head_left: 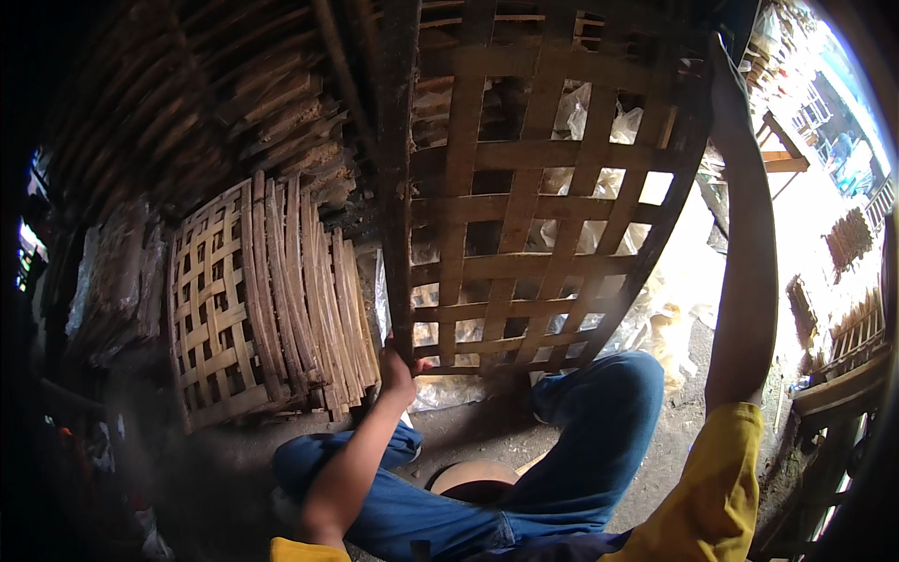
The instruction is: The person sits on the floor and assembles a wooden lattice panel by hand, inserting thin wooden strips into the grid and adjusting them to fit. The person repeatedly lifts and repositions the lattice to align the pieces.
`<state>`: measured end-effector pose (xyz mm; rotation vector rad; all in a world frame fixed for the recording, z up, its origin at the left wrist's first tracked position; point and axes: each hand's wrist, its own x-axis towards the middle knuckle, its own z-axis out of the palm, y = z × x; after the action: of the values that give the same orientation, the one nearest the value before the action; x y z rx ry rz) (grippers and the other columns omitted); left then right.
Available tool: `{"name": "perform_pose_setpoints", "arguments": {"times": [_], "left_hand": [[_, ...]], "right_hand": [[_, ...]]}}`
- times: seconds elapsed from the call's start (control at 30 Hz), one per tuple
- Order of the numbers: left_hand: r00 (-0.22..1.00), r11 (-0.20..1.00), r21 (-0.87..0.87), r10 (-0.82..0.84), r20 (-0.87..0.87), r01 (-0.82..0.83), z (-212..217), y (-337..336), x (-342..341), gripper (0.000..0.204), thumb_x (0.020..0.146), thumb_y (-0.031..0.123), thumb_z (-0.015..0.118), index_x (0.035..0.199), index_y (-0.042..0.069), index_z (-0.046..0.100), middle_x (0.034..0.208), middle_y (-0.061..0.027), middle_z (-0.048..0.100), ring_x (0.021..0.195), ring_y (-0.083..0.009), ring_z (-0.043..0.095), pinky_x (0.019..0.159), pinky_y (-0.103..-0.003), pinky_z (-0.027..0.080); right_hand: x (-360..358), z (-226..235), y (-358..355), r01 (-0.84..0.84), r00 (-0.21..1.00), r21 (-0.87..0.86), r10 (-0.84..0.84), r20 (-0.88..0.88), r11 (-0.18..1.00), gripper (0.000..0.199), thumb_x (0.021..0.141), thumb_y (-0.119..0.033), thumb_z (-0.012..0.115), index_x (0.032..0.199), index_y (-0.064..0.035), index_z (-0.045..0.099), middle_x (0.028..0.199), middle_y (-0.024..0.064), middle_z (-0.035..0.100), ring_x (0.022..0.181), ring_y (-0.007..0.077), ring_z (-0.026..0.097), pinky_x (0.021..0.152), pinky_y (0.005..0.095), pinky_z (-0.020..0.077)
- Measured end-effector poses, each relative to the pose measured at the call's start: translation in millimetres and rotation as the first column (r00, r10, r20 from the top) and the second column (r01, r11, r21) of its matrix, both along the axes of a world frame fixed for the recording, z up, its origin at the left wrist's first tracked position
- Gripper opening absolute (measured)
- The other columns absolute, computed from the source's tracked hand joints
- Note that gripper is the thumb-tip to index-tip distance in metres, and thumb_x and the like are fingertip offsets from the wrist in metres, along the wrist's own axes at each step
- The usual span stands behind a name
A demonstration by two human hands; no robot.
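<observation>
A large woven lattice tray of flat, bamboo-like strips in a dark wooden frame stands tilted up in front of me. My left hand is closed round its lower left corner, with fingertips showing at the bottom edge. At the upper right, my right hand grips the tray's far side edge with the arm stretched out. Most of that hand's fingers are hidden in shadow behind the frame.
A stack of similar lattice trays leans at the left. Piled wooden slats rise behind it in shadow. Clear plastic sheeting lies on the floor beyond my knees. A wooden rack stands at the right, and a round brown object sits between my legs.
</observation>
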<state>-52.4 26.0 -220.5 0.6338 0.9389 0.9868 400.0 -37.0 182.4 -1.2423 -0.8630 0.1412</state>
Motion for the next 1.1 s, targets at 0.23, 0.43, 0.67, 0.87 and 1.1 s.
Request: {"name": "perform_pose_setpoints", "arguments": {"times": [0.23,0.43,0.67,0.87,1.1], "left_hand": [[0.998,0.964,-0.257,0.059,-0.037,-0.066,11,-23,31,0.040,0.105,0.047,0.037,0.091,0.014,0.055,0.059,-0.0016,0.050,0.046,-0.0177,0.049,0.055,-0.039,0.053],[0.999,0.999,-0.040,0.006,0.034,-0.004,31,-2,12,0.035,0.105,0.041,0.033,0.095,0.014,0.053,0.062,-0.0045,0.050,0.044,-0.0192,0.051,0.050,-0.040,0.053],[0.999,0.997,-0.079,-0.014,-0.035,0.012,-10,11,4,0.039,0.106,0.038,0.032,0.092,0.009,0.053,0.059,-0.0055,0.051,0.041,-0.0199,0.052,0.043,-0.037,0.052],[0.995,0.998,-0.049,0.031,-0.099,-0.036,-16,8,-19,0.044,0.108,0.038,0.031,0.101,0.006,0.060,0.062,-0.0065,0.058,0.044,-0.0198,0.058,0.045,-0.036,0.054],[0.989,0.990,-0.130,0.038,-0.141,-0.057,9,1,0,0.041,0.107,0.036,0.031,0.102,0.008,0.061,0.062,-0.0058,0.056,0.041,-0.0188,0.051,0.042,-0.037,0.052]], "right_hand": [[-21,-35,34,0.135,0.935,0.056,-0.146,0.322,0.989,0.046,0.100,-0.052,0.059,0.105,-0.0074,0.070,0.072,-0.0015,0.057,0.064,0.0079,0.055,0.060,0.0229,0.0465],[-36,-30,51,0.056,0.989,-0.037,-0.051,0.136,0.998,0.050,0.098,-0.054,0.060,0.096,-0.0057,0.071,0.070,0.0017,0.058,0.061,0.0113,0.055,0.061,0.0313,0.0461],[30,-13,42,0.574,0.311,0.191,-0.428,0.849,0.796,0.048,0.098,-0.055,0.059,0.091,-0.0086,0.068,0.069,-0.0018,0.055,0.064,0.0086,0.054,0.062,0.0269,0.0448],[-21,13,18,0.361,0.911,-0.145,-0.315,0.265,0.921,0.056,0.095,-0.059,0.059,0.091,-0.0037,0.069,0.069,0.0023,0.060,0.066,0.0126,0.060,0.062,0.0291,0.0492],[-30,-6,-2,0.284,0.941,-0.049,-0.269,0.204,0.958,0.051,0.096,-0.061,0.058,0.098,-0.0122,0.073,0.070,-0.0027,0.055,0.061,0.0060,0.051,0.057,0.0242,0.0415]]}}
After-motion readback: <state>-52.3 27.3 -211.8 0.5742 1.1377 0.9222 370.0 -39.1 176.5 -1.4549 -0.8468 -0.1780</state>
